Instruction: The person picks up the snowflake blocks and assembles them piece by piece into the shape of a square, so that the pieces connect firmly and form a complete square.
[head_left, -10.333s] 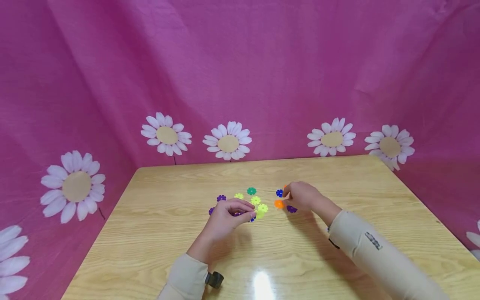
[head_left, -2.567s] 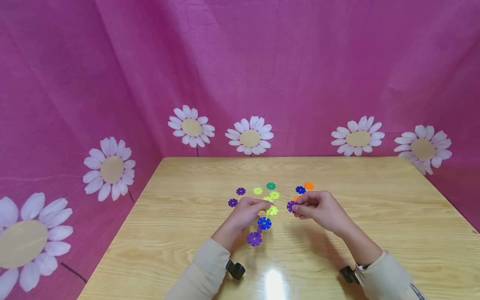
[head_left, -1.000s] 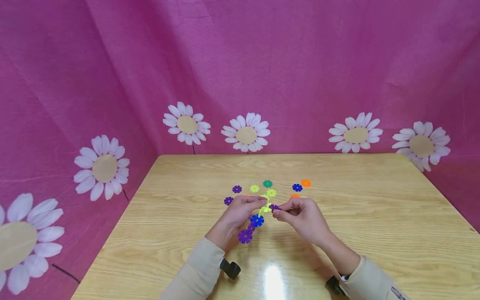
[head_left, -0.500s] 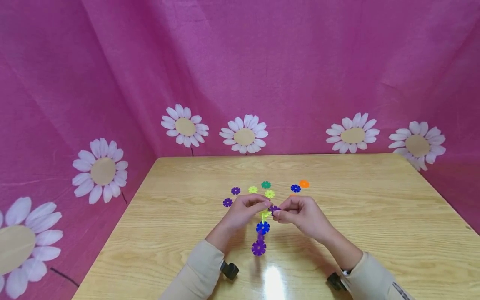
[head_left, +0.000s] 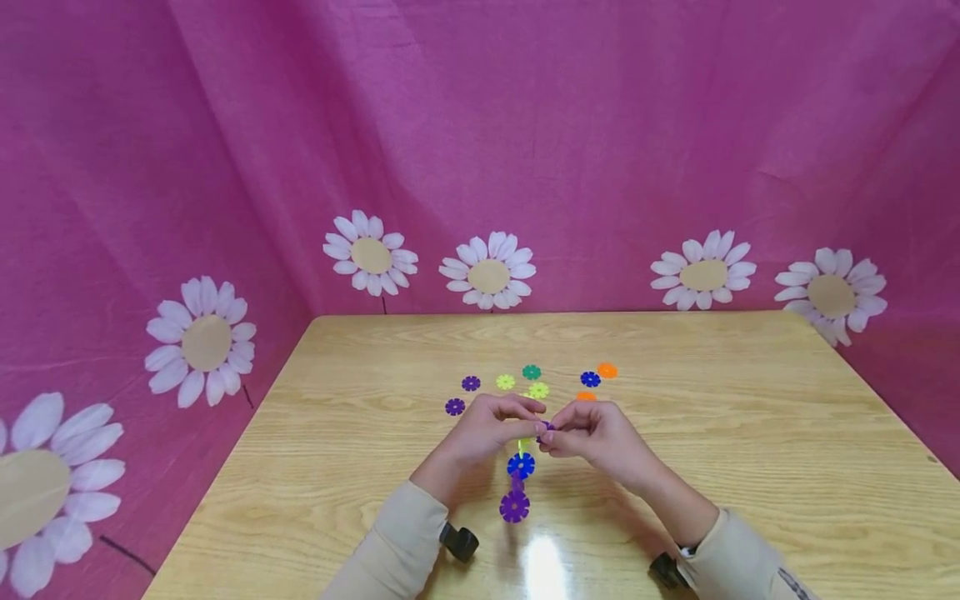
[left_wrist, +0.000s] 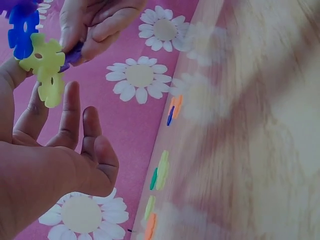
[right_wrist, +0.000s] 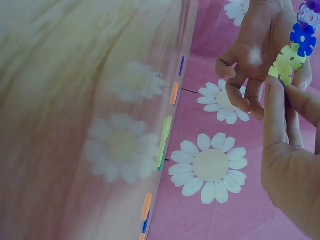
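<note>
My left hand (head_left: 480, 432) pinches a chain of notched, flower-shaped plastic discs near its top. In the left wrist view two yellow discs (left_wrist: 44, 59) are joined to a blue disc (left_wrist: 22, 35). Below the hand, in the head view, hang the blue part and a purple end disc (head_left: 514, 507), with more purple between them. My right hand (head_left: 598, 435) pinches a loose-looking purple disc (left_wrist: 73, 56) between thumb and fingers, at the edge of the yellow discs. Fingers hide much of this contact, so I cannot tell whether the pieces interlock.
Flat on the wooden table (head_left: 360, 467) beyond the hands lie more discs: purple ones (head_left: 471, 383) at left, yellow ones (head_left: 506, 382), a green one (head_left: 531, 372), a blue one (head_left: 590, 379) and orange ones (head_left: 607, 370) at right. A pink flowered cloth (head_left: 585, 150) hangs behind the table.
The right hand picked up a purple disc from the right and brought it leftward to the chain. Both hands have closed together, and the chain now hangs lower and straighter.
</note>
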